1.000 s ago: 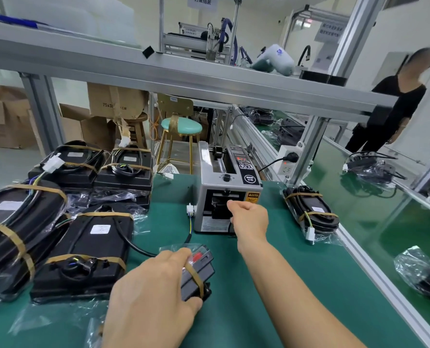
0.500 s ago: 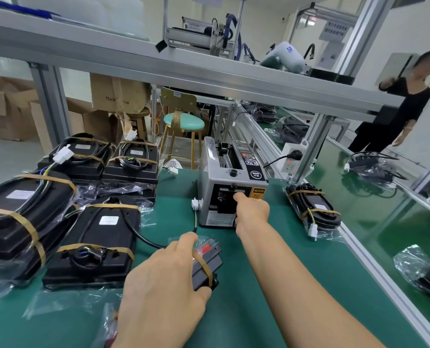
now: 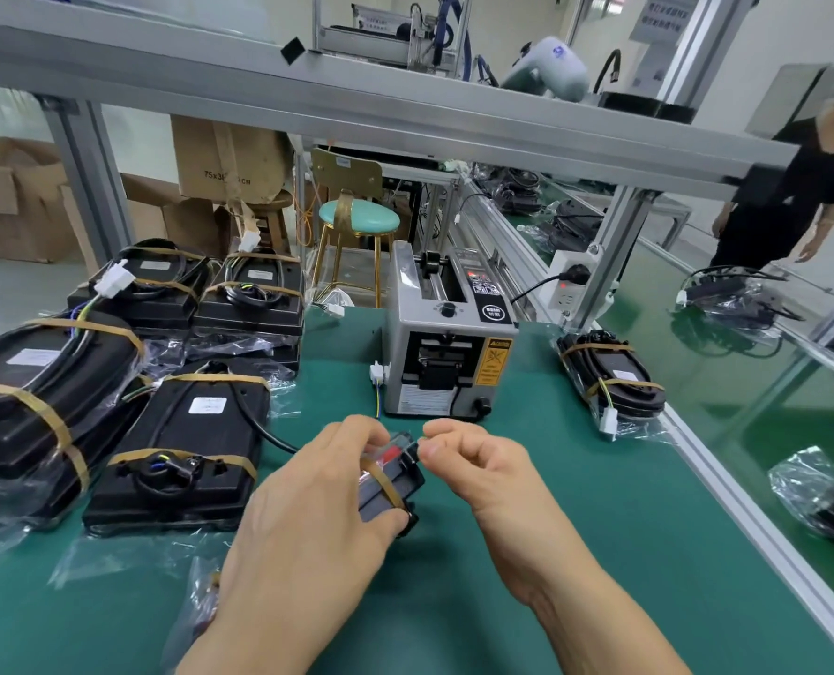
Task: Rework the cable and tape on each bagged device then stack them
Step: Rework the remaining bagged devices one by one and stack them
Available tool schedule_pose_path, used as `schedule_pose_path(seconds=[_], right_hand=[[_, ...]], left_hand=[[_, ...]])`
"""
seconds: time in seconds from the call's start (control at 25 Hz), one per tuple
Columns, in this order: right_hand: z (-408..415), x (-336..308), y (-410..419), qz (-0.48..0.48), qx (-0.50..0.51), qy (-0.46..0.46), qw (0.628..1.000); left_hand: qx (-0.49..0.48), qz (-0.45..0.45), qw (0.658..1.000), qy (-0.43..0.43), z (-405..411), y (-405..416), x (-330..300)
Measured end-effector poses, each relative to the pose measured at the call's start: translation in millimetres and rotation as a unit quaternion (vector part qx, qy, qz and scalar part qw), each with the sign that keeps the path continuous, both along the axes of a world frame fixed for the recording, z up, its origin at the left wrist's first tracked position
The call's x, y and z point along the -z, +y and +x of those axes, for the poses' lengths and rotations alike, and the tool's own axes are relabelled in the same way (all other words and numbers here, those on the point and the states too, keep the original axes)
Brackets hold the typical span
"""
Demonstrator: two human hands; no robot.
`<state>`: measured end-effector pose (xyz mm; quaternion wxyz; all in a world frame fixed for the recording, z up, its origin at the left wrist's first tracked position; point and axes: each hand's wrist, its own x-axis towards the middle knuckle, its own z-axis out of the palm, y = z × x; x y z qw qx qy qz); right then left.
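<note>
Tape dispenser [image 3: 446, 353] close ahead

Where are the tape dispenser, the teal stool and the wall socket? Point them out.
tape dispenser [image 3: 446, 355], head view, grey front face.
teal stool [image 3: 359, 217], head view, round seat cushion.
wall socket [image 3: 568, 284], head view, white housing by the plug.

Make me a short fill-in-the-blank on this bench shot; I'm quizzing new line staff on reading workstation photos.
1. The tape dispenser stands on a mat coloured ____.
2. The small bagged device is held in the ____ hand's grip.
3. The lone bagged unit lies to the ____ of the dispenser.
4. The stool behind the bench has a seat coloured ____.

Missing words: green; left; right; teal
</note>
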<state>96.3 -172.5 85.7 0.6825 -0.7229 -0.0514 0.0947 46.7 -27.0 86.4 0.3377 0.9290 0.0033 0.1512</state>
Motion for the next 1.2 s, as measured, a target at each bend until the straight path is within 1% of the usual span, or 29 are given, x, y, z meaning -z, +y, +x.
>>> schedule_pose_path(seconds=[0.2,0.36,0.56,0.76,0.84,0.88,0.96,1.0,1.04,1.12,1.2], right_hand=[[2.1,2.0,3.9,-0.008,0.008,-0.012,1.0],[1.1,5.0,5.8,-0.012,0.025,-0.023,0.999],[0.4,8.4,7.7,-0.059,0.048,-0.064,0.995],[-2.5,7.3,9.5,-0.112,0.068,-0.095,0.987],[-2.3,7.8,10.2,-0.15,0.088,-0.11,0.979],[-1.3,8.8,10.2,-0.153,0.105,-0.108,0.977],[-2.5,11.4,9.5,-0.11,0.142,-0.083,0.98],[-2.1,12.7,8.9,-0.076,0.147,-0.072,0.984],[-1.1,13.2,8.9,-0.062,0.139,-0.073,0.986],[0.1,15.6,11.0,-0.068,0.096,-0.083,0.99],[2.0,15.7,12.0,-0.056,0.103,-0.08,0.99]], left_hand=[[-0.006,0.004,1.0,0.0,0.4,0.4,0.8],[0.0,0.026,1.0,-0.005,0.0,0.2,-1.4],[0.008,0.063,0.998,-0.002,1.1,-0.6,-1.5],[0.0,0.063,0.998,0.004,0.7,-2.8,-2.6],[-0.002,0.062,0.998,0.004,1.1,-3.4,-3.2],[-0.003,0.06,0.998,0.004,1.2,-3.5,-3.5],[-0.004,0.056,0.998,0.004,1.1,-3.6,-4.2],[-0.005,0.051,0.999,0.002,0.8,-3.8,-4.4],[-0.007,0.043,0.999,-0.003,0.5,-3.7,-4.4],[-0.021,0.022,0.999,-0.007,0.4,-3.0,-4.2],[-0.031,0.007,1.0,0.0,-0.2,-3.0,-2.8]])
